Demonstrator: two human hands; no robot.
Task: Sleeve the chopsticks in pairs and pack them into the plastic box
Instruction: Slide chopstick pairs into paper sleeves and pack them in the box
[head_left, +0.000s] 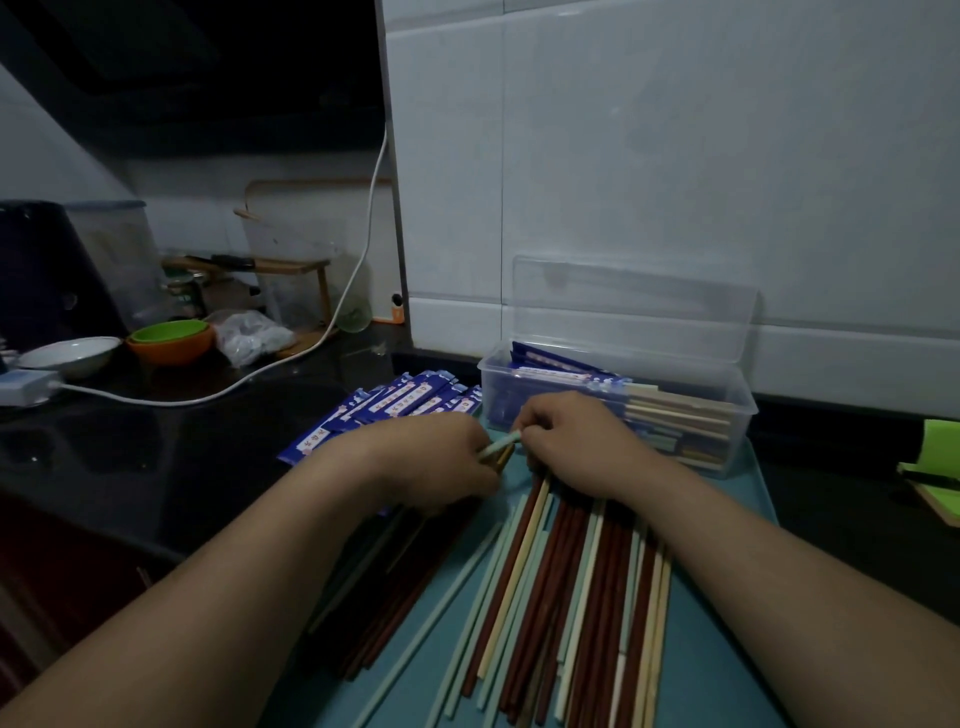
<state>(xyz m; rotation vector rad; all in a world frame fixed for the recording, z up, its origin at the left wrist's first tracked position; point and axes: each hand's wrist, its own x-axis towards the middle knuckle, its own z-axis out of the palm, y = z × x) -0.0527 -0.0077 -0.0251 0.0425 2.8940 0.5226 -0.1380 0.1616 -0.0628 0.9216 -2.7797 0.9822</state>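
Many loose chopsticks (550, 597), brown, cream and pale green, lie fanned on a teal tray (717, 675). My left hand (441, 462) grips the top ends of a pale green and a brown chopstick (501, 447). My right hand (576, 441) pinches the tip of the same pair from the other side. A stack of blue paper sleeves (395, 405) lies just behind my left hand. The clear plastic box (727, 410), lid up against the wall, holds several sleeved pairs behind my right hand.
A white cable (208, 397) runs across the dark counter to a power strip (26, 387) at far left. A white dish (67, 353), stacked green and orange bowls (171, 338) and a plastic bag (249, 335) sit behind. A green notepad (935, 467) lies at right.
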